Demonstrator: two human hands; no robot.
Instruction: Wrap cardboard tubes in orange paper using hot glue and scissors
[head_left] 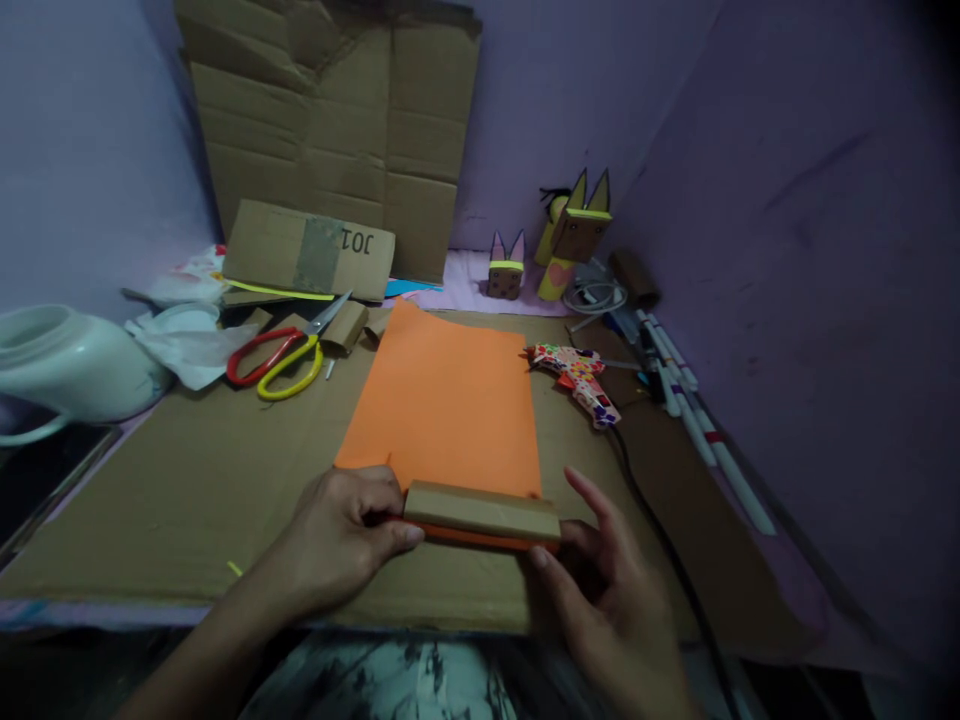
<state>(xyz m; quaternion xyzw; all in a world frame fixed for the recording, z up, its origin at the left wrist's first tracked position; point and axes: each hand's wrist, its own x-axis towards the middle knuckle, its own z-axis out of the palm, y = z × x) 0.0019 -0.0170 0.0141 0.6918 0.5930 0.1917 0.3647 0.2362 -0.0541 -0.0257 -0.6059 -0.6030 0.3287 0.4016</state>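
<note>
Near the front edge of the surface (187, 480), a cardboard tube (482, 512) lies across the near end of an orange paper sheet (450, 400). The left hand (341, 535) pinches the tube's left end, fingers curled. The right hand (607, 590), fingers loosely spread, touches its right end. Only a thin orange strip shows under the tube, and nearly all the sheet lies flat and unwrapped. A glue gun (577, 375) rests untouched beside the sheet's far right corner.

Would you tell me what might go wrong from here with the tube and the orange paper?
The cardboard tube lies on the near edge of the orange paper, touched only at its ends by the left hand and right hand; it could roll askew and crease the sheet. The cord of the glue gun runs past the right hand; a snag might drag the gun onto the paper.
</note>
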